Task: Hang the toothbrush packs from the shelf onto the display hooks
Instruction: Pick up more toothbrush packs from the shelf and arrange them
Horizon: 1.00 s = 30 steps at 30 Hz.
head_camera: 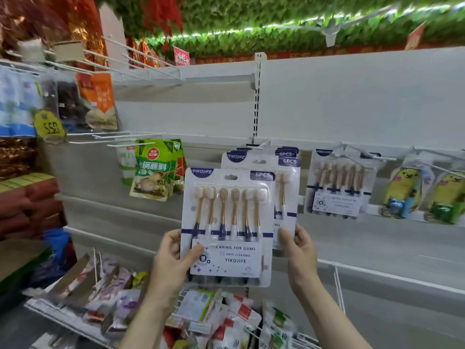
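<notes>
Two hands hold one toothbrush pack (pixel 227 227) upright before a white shelf wall. The left hand (pixel 173 258) grips its lower left edge, thumb across the label; the right hand (pixel 299 250) curls its fingers around the lower right edge. Directly behind it, more packs (pixel 286 170) hang on a hook, overlapped by the held pack. Another bunch (pixel 337 185) hangs to the right, beside yellow cartoon packs (pixel 402 192). Green sachets (pixel 153 170) hang left. A wire basket of snack packets (pixel 110 293) sits below.

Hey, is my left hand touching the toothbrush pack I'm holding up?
Touching. The head view shows the left hand gripping the front pack at its lower left edge, with the thumb lying across the label.
</notes>
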Each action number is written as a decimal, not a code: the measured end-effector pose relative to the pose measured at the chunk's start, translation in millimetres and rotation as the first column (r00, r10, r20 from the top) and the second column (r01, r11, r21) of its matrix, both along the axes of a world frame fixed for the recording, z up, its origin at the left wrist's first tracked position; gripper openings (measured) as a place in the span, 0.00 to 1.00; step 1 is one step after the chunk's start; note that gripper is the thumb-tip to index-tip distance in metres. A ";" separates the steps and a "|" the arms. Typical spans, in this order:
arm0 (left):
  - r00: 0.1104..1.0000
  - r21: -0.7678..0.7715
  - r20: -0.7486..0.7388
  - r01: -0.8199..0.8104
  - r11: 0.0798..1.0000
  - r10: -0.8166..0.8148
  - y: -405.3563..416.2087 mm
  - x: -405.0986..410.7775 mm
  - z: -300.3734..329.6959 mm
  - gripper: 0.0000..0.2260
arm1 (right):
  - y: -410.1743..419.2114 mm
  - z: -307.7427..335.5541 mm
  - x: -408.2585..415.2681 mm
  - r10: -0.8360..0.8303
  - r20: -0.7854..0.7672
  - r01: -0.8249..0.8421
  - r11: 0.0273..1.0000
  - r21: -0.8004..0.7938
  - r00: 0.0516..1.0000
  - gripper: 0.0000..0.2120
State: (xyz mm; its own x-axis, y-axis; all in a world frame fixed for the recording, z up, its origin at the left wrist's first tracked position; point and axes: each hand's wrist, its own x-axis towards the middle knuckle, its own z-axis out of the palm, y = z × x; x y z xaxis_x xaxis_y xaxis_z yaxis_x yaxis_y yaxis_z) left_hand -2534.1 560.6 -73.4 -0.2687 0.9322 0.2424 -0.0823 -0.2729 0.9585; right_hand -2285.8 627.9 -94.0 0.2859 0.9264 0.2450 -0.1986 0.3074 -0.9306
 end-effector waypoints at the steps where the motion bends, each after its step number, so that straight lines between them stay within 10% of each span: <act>1: 1.000 0.006 0.006 0.009 1.000 -0.010 3.2 -0.5 -0.9 0.19 | 2.7 0.2 -0.9 -0.004 0.003 0.005 1.000 -0.009 1.000 0.09; 8: 0.994 0.013 0.058 0.097 0.995 -0.097 19.4 4.5 -6.4 0.24 | 28.3 10.3 8.0 0.014 0.083 -0.008 0.997 -0.071 0.996 0.12; 13: 0.991 0.029 0.050 0.119 0.993 -0.120 26.2 10.6 -5.4 0.24 | 6.2 28.8 20.0 -0.287 0.199 0.278 0.958 0.073 0.937 0.17; 30: 0.989 0.077 0.077 0.124 0.989 -0.130 80.0 56.5 3.6 0.16 | 9.2 109.2 24.3 -0.146 0.336 0.095 0.982 0.161 0.930 0.19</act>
